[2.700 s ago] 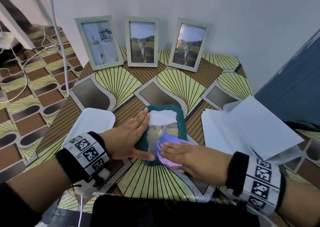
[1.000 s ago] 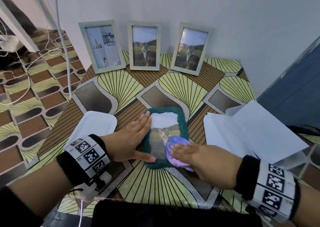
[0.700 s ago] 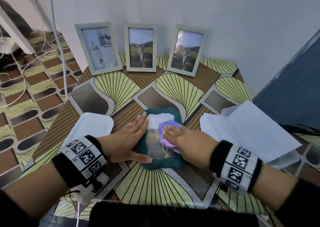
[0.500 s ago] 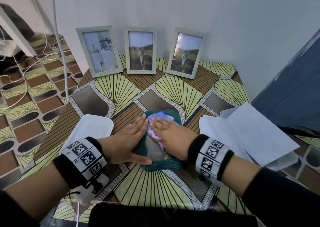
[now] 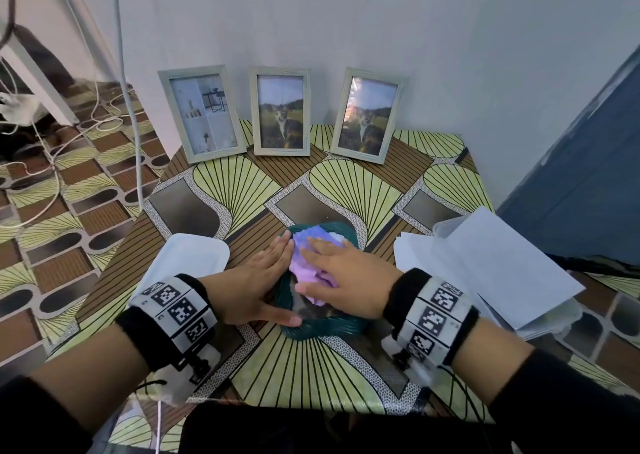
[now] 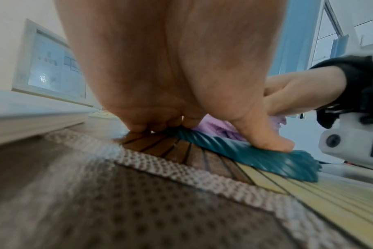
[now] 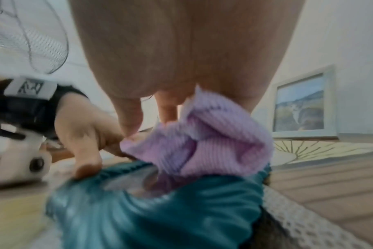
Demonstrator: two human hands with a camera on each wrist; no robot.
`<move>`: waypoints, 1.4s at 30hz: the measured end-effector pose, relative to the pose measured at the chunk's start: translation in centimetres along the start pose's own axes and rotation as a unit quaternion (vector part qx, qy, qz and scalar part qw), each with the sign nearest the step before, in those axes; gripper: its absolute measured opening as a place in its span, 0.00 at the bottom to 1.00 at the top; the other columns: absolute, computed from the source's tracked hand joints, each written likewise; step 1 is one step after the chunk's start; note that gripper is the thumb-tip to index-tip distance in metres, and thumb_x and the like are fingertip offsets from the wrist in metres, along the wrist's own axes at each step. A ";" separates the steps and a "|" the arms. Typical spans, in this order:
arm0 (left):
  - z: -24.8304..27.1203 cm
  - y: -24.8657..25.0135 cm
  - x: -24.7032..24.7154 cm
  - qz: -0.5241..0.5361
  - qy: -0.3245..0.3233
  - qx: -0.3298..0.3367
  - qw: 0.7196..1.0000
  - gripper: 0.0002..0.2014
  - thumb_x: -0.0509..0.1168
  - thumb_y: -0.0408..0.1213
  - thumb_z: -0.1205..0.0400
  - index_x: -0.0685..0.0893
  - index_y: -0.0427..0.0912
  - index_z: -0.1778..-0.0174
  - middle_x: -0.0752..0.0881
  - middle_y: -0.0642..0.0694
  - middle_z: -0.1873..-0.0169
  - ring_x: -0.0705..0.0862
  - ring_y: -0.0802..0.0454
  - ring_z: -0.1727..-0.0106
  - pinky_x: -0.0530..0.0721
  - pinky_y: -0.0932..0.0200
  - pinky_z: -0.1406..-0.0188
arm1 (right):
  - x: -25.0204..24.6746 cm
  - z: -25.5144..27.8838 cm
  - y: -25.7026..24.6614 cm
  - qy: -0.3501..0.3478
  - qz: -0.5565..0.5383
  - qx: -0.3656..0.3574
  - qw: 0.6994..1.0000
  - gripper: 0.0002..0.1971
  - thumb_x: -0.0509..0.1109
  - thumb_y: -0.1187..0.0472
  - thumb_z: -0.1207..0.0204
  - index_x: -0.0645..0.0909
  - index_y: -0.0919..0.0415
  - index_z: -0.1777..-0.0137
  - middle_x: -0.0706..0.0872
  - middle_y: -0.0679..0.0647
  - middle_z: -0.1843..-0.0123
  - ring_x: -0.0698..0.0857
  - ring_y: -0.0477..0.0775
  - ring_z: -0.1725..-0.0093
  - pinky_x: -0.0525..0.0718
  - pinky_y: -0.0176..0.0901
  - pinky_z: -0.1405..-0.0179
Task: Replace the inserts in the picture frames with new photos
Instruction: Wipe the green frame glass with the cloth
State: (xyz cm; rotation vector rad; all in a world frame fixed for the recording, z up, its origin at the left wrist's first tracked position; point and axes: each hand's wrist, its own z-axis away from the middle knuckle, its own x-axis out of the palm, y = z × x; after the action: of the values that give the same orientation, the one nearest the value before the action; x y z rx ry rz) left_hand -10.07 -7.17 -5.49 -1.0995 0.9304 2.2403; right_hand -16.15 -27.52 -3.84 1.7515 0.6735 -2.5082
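Lying flat on the patterned table [image 5: 249, 183], the teal frame [image 5: 323, 327] is steadied by the left hand [image 5: 252, 289], fingers straight along its left edge and thumb on its near corner. The right hand [image 5: 346, 285] presses a lilac cloth [image 5: 306, 261] onto the glass with flat fingers, gripping nothing.
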 end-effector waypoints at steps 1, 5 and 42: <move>0.0 -0.1 0.0 0.006 0.003 0.000 1.000 0.62 0.61 0.71 0.28 0.25 0.41 0.19 0.20 0.49 0.23 0.21 0.56 0.21 0.30 0.65 0.22 | -0.1 0.8 0.1 0.023 -0.034 0.014 0.999 0.35 0.52 0.34 0.17 0.56 0.50 0.14 0.55 0.51 0.12 0.55 0.55 0.14 0.55 0.59 0.15; 0.2 -0.3 -0.6 0.046 -0.004 -0.009 0.999 0.63 0.63 0.72 0.31 0.25 0.45 0.19 0.22 0.53 0.21 0.26 0.60 0.19 0.35 0.65 0.20 | 0.4 3.9 1.4 0.135 -0.142 0.055 0.979 0.26 0.53 0.42 0.13 0.69 0.52 0.20 0.73 0.52 0.19 0.73 0.54 0.22 0.70 0.51 0.23; 1.7 5.1 -3.1 -0.022 0.134 -0.019 0.991 0.26 0.62 0.28 0.24 0.86 0.53 0.33 0.88 0.47 0.38 0.85 0.47 0.40 0.79 0.62 0.39 | 2.8 6.6 1.7 0.137 -0.255 0.141 0.947 0.22 0.62 0.51 0.14 0.73 0.51 0.21 0.85 0.52 0.30 0.82 0.54 0.34 0.76 0.44 0.36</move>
State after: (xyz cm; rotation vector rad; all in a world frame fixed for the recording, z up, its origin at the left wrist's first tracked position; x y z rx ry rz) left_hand -12.52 -9.64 -0.37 -1.4509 0.9606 2.1156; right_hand -22.71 -30.68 -5.06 2.3172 0.9255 -2.8225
